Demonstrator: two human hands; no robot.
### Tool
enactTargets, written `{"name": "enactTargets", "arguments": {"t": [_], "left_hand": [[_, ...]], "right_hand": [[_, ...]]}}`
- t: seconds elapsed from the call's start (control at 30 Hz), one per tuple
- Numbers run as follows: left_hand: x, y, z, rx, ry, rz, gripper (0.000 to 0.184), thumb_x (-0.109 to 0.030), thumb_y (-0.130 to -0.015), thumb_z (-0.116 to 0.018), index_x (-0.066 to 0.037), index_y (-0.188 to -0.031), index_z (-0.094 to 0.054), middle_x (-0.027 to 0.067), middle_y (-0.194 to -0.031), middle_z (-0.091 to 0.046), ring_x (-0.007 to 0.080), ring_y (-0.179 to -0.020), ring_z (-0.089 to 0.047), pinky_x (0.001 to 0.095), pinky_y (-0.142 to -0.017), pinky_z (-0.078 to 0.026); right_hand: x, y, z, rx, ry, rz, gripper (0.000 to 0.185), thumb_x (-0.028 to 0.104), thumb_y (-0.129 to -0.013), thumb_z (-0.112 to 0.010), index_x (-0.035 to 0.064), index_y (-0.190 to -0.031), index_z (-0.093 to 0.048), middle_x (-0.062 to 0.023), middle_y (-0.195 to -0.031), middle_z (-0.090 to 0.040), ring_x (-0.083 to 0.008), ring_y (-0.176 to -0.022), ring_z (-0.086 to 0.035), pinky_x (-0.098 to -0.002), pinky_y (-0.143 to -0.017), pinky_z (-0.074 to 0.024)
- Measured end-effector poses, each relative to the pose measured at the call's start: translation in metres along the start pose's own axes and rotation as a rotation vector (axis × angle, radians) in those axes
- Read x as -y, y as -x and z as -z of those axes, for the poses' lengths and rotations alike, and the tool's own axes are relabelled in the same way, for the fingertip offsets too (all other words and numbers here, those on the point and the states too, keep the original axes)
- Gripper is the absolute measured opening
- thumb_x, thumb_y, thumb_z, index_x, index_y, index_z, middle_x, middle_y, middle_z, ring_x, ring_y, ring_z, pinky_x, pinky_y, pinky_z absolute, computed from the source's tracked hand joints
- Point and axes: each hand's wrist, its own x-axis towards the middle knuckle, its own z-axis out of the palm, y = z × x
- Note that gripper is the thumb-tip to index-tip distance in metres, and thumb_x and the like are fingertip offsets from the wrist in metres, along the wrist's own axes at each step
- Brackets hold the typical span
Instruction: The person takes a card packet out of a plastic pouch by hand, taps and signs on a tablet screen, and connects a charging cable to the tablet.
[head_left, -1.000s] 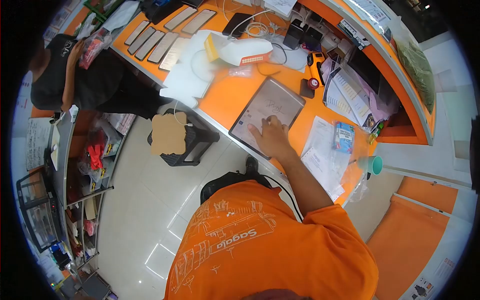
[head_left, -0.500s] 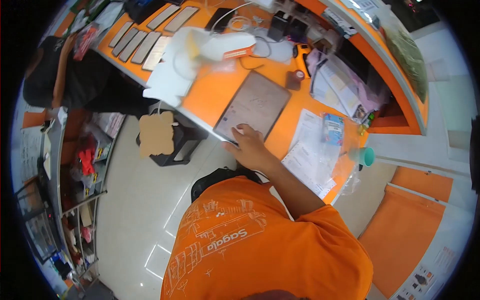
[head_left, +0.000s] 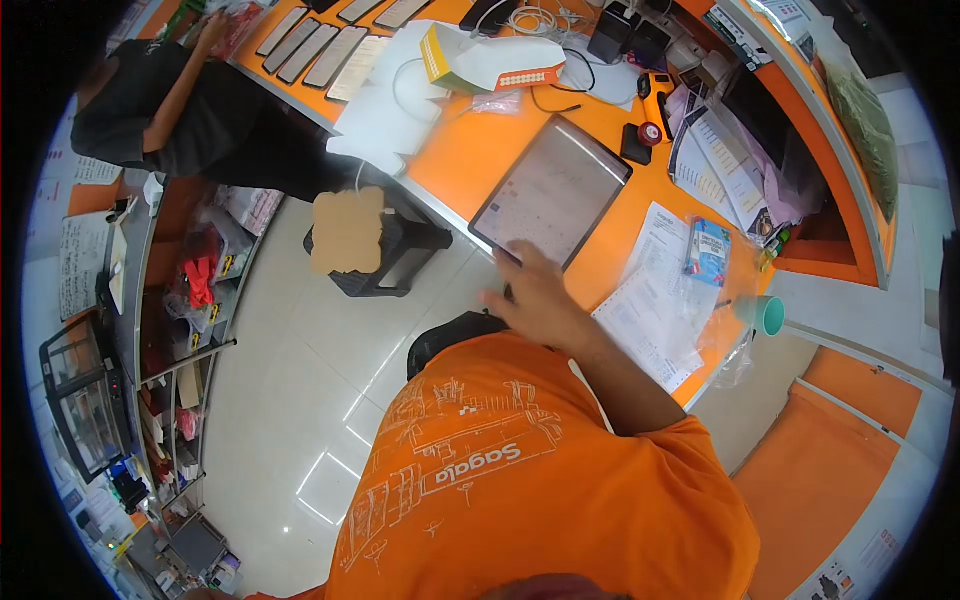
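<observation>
The orange tabletop [head_left: 450, 160] runs from the upper left of the frame down to the right of centre. A co-worker in dark clothes [head_left: 200, 110] is at its end in the upper left. Left of centre, a black stool [head_left: 415, 262] has a piece of brown cardboard [head_left: 347, 230] on top. The tablet [head_left: 560, 185] lies flat, slightly right of centre in the upper half, its lower corner at the tabletop's metal edge. Loose papers [head_left: 650, 320] spread to its lower right.

The right hand [head_left: 540, 295] is at the tablet's lower edge, near the centre of the frame. Its fingers are loosely bent, the thumb standing apart, and grip nothing that shows; whether they touch the tablet, I cannot tell. Nor can I tell how the left hand's fingers stand.

Above the tablet is an open yellow-and-red box [head_left: 490, 68]; flat phone-like slabs [head_left: 308, 53] lie at upper left. A blue packet [head_left: 709, 250] and a green cup [head_left: 768, 316] are at right.
</observation>
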Motion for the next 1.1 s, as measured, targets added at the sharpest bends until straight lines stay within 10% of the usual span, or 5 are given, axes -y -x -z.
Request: {"name": "enactTargets", "arguments": {"t": [0.23,0.83,1.1], "left_hand": [[0.002,0.001,-0.002,-0.003,-0.005,-0.012,0.028,-0.020,-0.093,-0.054,0.003,-0.107,-0.064,0.0146,-0.095,-0.063,0.0256,-0.087,-0.059,0.0391,-0.080,-0.049],[-0.005,-0.004,-0.006,-0.050,0.006,-0.092,0.028,-0.020,-0.091,-0.054,0.003,-0.103,-0.065,0.0149,-0.089,-0.064,0.0266,-0.081,-0.060,0.0398,-0.077,-0.051],[-0.114,0.024,0.079,-0.439,-0.019,-0.797,0.028,-0.020,-0.091,-0.054,0.004,-0.101,-0.065,0.0151,-0.086,-0.064,0.0271,-0.078,-0.060,0.0401,-0.075,-0.051]], "right_hand": [[-0.060,-0.062,0.020,-0.363,0.383,-0.221,0.077,0.046,-0.094,-0.059,-0.0107,-0.143,-0.040,-0.0300,-0.148,-0.034,-0.0428,-0.136,-0.033,-0.0506,-0.111,-0.0275],[-0.057,-0.035,0.037,-0.410,0.154,-0.341,0.078,0.050,-0.093,-0.058,-0.0094,-0.141,-0.044,-0.0287,-0.124,-0.050,-0.0413,-0.116,-0.049,-0.0488,-0.100,-0.0379],[-0.093,-0.002,0.069,-0.461,-0.039,-0.366,0.059,0.034,-0.093,-0.062,-0.0020,-0.139,-0.051,-0.0289,-0.109,-0.056,-0.0428,-0.107,-0.054,-0.0464,-0.093,-0.0450]]}}
